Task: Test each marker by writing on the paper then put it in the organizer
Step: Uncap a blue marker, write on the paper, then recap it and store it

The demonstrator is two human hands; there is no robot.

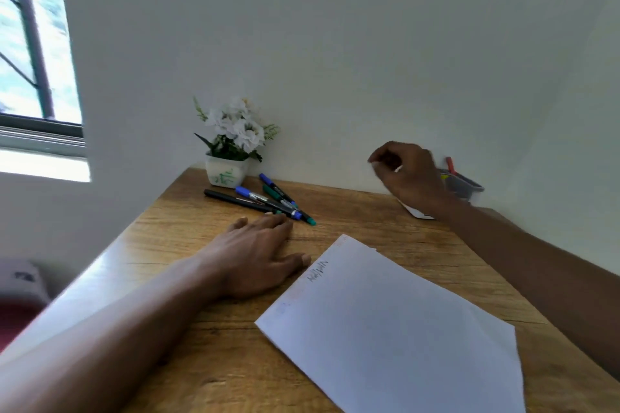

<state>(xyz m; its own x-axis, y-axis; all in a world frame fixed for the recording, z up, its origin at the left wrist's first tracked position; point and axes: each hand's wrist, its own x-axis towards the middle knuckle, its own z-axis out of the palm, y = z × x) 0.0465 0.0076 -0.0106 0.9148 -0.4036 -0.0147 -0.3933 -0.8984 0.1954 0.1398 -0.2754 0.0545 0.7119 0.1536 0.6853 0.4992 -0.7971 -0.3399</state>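
A white sheet of paper (396, 322) lies slanted on the wooden desk (208, 339), with a small dark scribble (318, 270) near its far left edge. Several markers (268, 199), blue, green and black, lie in a loose pile at the back of the desk. My left hand (261, 251) rests flat on the desk, fingers straight, fingertips just short of the pile. My right hand (409, 174) hovers above the desk with its fingers curled in, and I see nothing in it. Behind it stands the dark organizer (469, 186), partly hidden, with a red marker (450, 164) sticking up.
A small white pot of white flowers (231, 147) stands at the back left corner against the wall. A window (33, 60) is on the left. The desk's left edge runs diagonally beside my left forearm.
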